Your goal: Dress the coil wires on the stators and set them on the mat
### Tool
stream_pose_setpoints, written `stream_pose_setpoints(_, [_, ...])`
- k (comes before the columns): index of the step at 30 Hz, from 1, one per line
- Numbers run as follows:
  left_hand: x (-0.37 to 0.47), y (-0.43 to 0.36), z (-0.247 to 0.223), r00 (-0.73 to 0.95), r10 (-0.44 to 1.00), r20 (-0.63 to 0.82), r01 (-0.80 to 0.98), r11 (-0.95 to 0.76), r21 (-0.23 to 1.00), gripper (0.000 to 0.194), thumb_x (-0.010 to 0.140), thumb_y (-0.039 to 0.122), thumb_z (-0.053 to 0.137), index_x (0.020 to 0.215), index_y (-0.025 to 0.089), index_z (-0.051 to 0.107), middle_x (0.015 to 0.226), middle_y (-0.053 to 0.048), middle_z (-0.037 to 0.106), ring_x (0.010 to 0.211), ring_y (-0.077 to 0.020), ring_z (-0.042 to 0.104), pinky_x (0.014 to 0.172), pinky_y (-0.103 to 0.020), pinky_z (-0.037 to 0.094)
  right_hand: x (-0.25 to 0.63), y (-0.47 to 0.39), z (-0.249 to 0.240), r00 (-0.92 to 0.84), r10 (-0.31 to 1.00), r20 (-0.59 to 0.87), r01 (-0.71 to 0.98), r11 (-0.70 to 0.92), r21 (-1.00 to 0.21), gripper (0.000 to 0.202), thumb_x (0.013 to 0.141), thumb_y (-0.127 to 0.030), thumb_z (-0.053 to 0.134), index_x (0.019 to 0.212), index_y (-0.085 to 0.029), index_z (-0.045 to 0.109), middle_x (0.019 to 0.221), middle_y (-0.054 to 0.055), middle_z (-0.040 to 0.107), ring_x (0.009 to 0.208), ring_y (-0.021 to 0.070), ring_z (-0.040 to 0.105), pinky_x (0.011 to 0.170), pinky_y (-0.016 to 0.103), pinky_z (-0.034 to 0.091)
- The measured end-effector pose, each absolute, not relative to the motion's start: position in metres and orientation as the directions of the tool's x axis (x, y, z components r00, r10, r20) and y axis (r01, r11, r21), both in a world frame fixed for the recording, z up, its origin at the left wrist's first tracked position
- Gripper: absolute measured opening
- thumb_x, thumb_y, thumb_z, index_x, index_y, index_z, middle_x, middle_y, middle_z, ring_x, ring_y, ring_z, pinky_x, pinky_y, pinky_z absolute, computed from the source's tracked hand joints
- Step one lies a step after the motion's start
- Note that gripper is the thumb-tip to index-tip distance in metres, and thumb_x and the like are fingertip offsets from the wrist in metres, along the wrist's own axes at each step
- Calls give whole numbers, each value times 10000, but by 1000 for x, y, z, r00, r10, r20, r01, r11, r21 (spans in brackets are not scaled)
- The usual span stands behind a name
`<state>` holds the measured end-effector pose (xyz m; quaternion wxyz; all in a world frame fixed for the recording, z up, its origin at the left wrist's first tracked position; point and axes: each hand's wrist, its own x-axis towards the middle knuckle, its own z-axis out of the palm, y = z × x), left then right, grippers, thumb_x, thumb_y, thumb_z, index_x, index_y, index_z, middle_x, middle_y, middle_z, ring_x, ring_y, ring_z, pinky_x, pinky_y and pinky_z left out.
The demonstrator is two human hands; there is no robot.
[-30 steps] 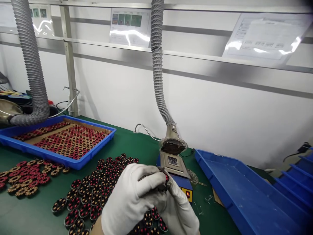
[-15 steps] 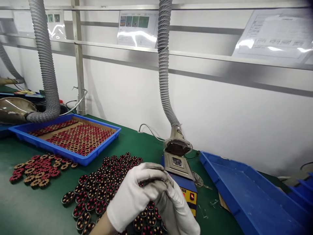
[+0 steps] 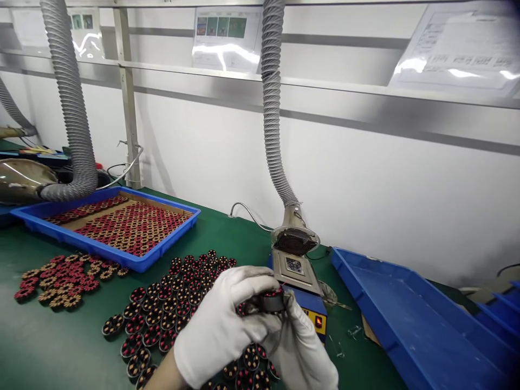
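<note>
Gloved in white, my left hand curls its fingers around a small motor stator, a dark round part with red windings showing on top. My right hand, in a glove with greyed fingertips, pinches the stator's right side. The part is held up in front of a blue and yellow solder pot with a square metal top. Below and left of my hands, many ring-cased stators with red or tan windings lie on the green bench. My fingers hide part of the held stator.
A blue tray at the left holds rows of red and tan stators. Loose uncased stators lie before it. An extraction hose ends in a hood above the pot. Another blue tray stands tilted at the right.
My hands have opened up around the stator, so its dark side and red windings now show between them. The right hand has shifted slightly right and down. The camera view has moved a little.
</note>
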<state>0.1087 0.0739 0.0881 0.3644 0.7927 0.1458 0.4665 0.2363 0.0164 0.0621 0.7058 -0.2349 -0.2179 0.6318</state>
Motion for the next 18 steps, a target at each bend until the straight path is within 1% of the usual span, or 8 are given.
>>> stream_pose_setpoints(3, [111, 79, 84, 469, 592, 655, -248, -624, 741, 231, 728, 120, 615, 931, 217, 667, 1032, -66, 627, 941, -211, 586, 865, -322, 490, 232, 16, 64, 159, 987, 16, -754, 132, -644, 296, 642, -311, 771, 924, -275, 686, 1007, 4, 702, 951, 170, 623, 885, 319, 469])
stream_pose_setpoints(4, [111, 81, 83, 441, 623, 646, -298, -577, 760, 189, 727, 112, 589, 867, 200, 680, 976, -64, 644, 888, -200, 603, 812, -284, 510, 231, 16, 64, 181, 983, 22, -734, 150, -663, 309, 631, -306, 779, 923, -269, 686, 1001, 10, 704, 933, 176, 630, 879, 327, 474])
stream_pose_setpoints(7, [107, 85, 83, 298, 765, 571, -411, -437, 800, 176, 696, 77, 546, 753, 177, 679, 856, -41, 668, 770, -164, 626, 692, -198, 523, 231, 16, 62, 215, 976, 27, -687, 171, -707, 356, 605, -321, 793, 938, -259, 682, 1019, 25, 697, 901, 195, 640, 832, 343, 503])
stream_pose_setpoints(9, [105, 86, 83, 228, 823, 520, -428, -395, 813, 178, 710, 85, 540, 763, 182, 680, 862, -31, 675, 792, -157, 629, 711, -184, 518, 231, 17, 60, 234, 972, 27, -668, 181, -722, 373, 589, -339, 799, 934, -258, 684, 1029, 22, 692, 902, 188, 638, 824, 320, 506])
stream_pose_setpoints(11, [106, 86, 84, 334, 807, 486, -401, -345, 849, 215, 720, 86, 540, 849, 178, 686, 957, -50, 662, 856, -174, 624, 757, -209, 517, 230, 17, 61, 243, 969, 42, -646, 193, -738, 358, 600, -340, 794, 931, -259, 685, 1014, 20, 696, 894, 177, 638, 838, 307, 494])
stream_pose_setpoints(13, [110, 85, 84, 486, 739, 467, -402, -285, 870, 250, 690, 73, 558, 884, 160, 690, 995, -78, 649, 823, -191, 632, 727, -234, 534, 229, 19, 64, 252, 964, 83, -622, 227, -750, 325, 618, -328, 784, 920, -257, 687, 964, 18, 706, 855, 167, 641, 837, 299, 487])
stream_pose_setpoints(15, [115, 83, 83, 489, 715, 500, -450, -283, 847, 204, 677, 69, 580, 816, 155, 703, 936, -83, 662, 779, -193, 635, 695, -239, 541, 227, 20, 66, 262, 958, 114, -601, 255, -758, 303, 629, -306, 779, 913, -255, 686, 927, 20, 710, 845, 166, 641, 839, 297, 480])
stream_pose_setpoints(18, [115, 81, 83, 301, 750, 589, -496, -404, 768, 137, 690, 74, 600, 707, 169, 698, 810, -59, 678, 812, -196, 628, 727, -233, 534, 227, 21, 67, 288, 949, 128, -567, 277, -776, 311, 626, -310, 780, 913, -233, 687, 959, 37, 703, 897, 179, 634, 881, 299, 458])
